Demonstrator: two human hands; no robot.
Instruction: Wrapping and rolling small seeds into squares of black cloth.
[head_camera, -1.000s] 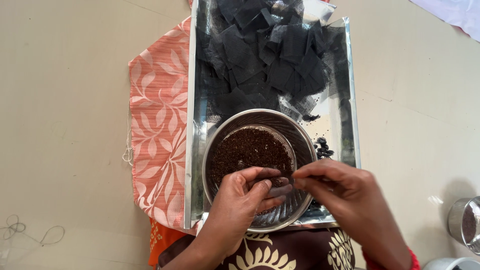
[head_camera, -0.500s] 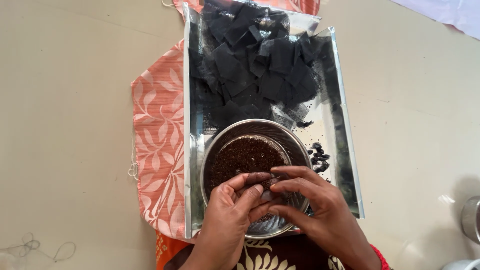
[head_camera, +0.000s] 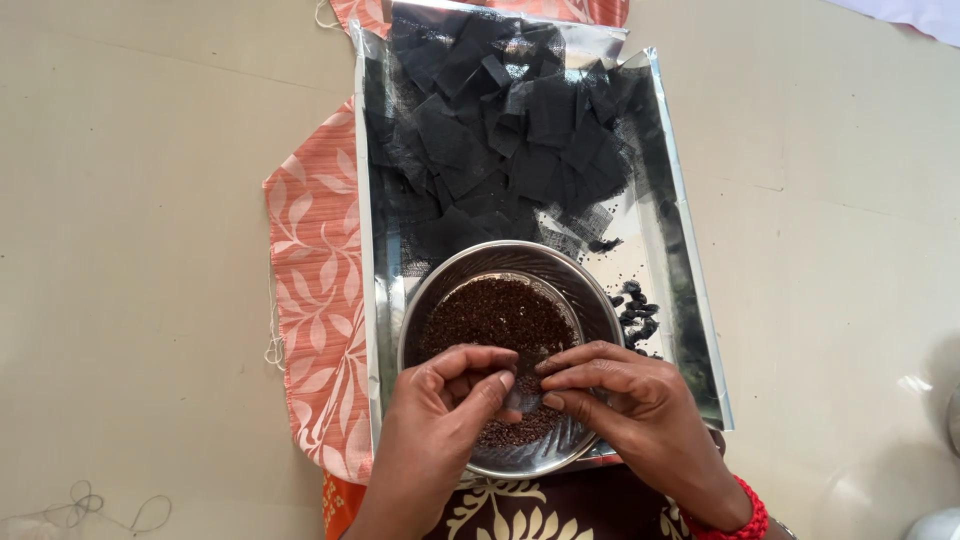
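Fingertips of the left hand (head_camera: 445, 405) and right hand (head_camera: 630, 405) pinch something small, hard to make out. Beneath, a steel bowl (head_camera: 590, 300) holds dark brown granules (head_camera: 495, 315); the tray (head_camera: 690, 300) holds black mesh squares (head_camera: 500, 140).

A tray (head_camera: 690, 300) is laid on a cloth (head_camera: 315, 330) spread over the floor (head_camera: 130, 250). Mesh squares (head_camera: 500, 140) are heaped in the tray's far half. A bowl (head_camera: 590, 290) of granules (head_camera: 490, 320) is set in its near half, with small bundles (head_camera: 636, 308) gathered just right of it. Both hands are held together over the bowl's near side, the left hand (head_camera: 435, 420) beside the right hand (head_camera: 630, 410).
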